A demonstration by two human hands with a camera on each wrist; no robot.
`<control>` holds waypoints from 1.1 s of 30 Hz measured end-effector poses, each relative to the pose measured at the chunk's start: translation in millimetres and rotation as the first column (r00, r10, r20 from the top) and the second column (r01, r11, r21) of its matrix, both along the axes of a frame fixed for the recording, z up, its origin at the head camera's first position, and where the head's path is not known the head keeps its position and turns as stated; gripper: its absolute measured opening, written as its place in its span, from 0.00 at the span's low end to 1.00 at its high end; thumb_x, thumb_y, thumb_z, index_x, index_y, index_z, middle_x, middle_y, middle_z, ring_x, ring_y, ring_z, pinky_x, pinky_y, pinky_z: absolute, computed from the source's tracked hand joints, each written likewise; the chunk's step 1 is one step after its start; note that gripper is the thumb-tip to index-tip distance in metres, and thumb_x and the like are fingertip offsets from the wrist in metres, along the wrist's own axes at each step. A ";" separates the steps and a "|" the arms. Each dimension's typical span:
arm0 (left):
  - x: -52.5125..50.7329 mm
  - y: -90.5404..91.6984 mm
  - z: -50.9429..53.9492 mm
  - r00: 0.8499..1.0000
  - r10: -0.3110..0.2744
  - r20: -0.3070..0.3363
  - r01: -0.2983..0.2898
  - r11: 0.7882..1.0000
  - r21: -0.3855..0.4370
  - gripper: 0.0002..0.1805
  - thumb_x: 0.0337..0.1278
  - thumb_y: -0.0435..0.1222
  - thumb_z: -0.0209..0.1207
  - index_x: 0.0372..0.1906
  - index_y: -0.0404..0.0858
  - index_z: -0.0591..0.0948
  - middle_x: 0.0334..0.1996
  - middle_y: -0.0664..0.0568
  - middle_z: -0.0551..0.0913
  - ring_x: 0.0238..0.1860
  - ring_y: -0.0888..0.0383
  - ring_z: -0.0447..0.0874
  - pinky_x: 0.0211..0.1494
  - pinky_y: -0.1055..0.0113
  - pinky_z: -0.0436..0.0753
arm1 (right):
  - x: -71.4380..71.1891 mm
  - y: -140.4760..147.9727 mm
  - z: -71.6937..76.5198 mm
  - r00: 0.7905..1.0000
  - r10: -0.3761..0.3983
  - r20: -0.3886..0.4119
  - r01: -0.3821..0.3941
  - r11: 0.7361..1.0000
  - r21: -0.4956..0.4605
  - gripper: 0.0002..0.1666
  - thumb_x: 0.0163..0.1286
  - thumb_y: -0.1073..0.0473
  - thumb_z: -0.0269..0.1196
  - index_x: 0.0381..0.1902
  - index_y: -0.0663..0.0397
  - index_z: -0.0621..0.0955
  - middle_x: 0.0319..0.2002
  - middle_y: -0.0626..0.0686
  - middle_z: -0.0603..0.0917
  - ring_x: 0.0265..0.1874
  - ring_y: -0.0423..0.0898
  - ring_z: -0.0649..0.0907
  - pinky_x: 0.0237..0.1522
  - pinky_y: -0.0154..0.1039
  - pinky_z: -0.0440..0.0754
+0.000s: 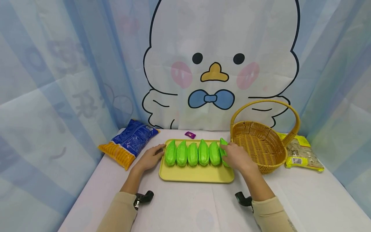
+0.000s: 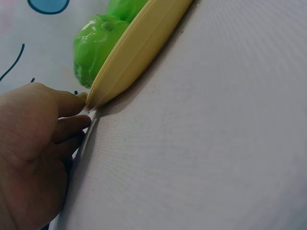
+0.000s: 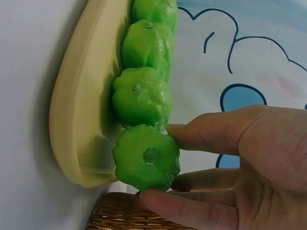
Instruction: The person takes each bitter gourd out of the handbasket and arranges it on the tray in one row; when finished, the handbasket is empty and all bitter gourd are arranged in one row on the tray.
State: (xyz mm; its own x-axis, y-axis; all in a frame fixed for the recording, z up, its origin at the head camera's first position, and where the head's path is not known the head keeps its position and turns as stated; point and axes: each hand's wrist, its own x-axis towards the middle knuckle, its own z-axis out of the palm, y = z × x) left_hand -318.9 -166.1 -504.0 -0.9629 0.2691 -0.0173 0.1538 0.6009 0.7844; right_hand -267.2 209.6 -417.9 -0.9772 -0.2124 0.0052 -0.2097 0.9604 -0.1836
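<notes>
Several glossy green bitter melons (image 1: 192,154), ribbed and artificial-looking, lie side by side in a row on a yellow tray (image 1: 197,176). My right hand (image 1: 238,157) grips the rightmost bitter melon (image 3: 146,158), thumb on one side and fingers on the other. In the right wrist view that melon sits at the end of the row, close against its neighbour (image 3: 142,98). At the tray's left edge, my left hand (image 1: 150,158) holds the rim between thumb and fingers. The left wrist view shows the thumb at the tray's corner, with the other fingertips just below it.
Right of the tray stands a wicker basket (image 1: 261,148) with a tall handle. Behind it lies a yellow-and-clear packet (image 1: 302,153). A blue-and-orange snack bag (image 1: 128,141) lies to the left, and a small purple wrapped candy (image 1: 190,134) behind the tray. A printed curtain (image 1: 214,38) surrounds the table.
</notes>
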 end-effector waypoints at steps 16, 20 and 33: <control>-1.2 -0.5 -1.5 1.000 -0.006 -0.019 0.005 1.000 -0.015 0.27 0.83 0.41 0.49 0.79 0.43 0.68 0.80 0.41 0.64 0.82 0.40 0.56 0.84 0.41 0.58 | -1.4 3.8 -5.5 0.998 0.046 0.052 -0.046 0.999 -0.007 0.30 0.74 0.55 0.67 0.71 0.59 0.77 0.67 0.68 0.79 0.67 0.68 0.77 0.68 0.66 0.77; -1.2 0.2 -1.8 1.000 -0.001 -0.009 0.001 1.000 -0.015 0.27 0.83 0.42 0.49 0.79 0.44 0.68 0.80 0.42 0.64 0.82 0.42 0.56 0.85 0.42 0.58 | -1.1 3.1 -5.8 0.998 0.052 0.035 -0.053 0.998 0.027 0.31 0.74 0.52 0.67 0.71 0.57 0.78 0.67 0.66 0.80 0.67 0.67 0.78 0.66 0.65 0.79; -1.0 0.0 -2.1 1.000 0.004 -0.004 -0.004 1.000 -0.011 0.27 0.82 0.42 0.50 0.79 0.45 0.68 0.80 0.42 0.64 0.82 0.42 0.57 0.85 0.42 0.58 | 1.9 1.1 4.4 0.986 -0.002 -0.165 -0.003 0.999 -0.035 0.29 0.74 0.44 0.66 0.68 0.49 0.81 0.61 0.62 0.85 0.48 0.63 0.88 0.30 0.52 0.87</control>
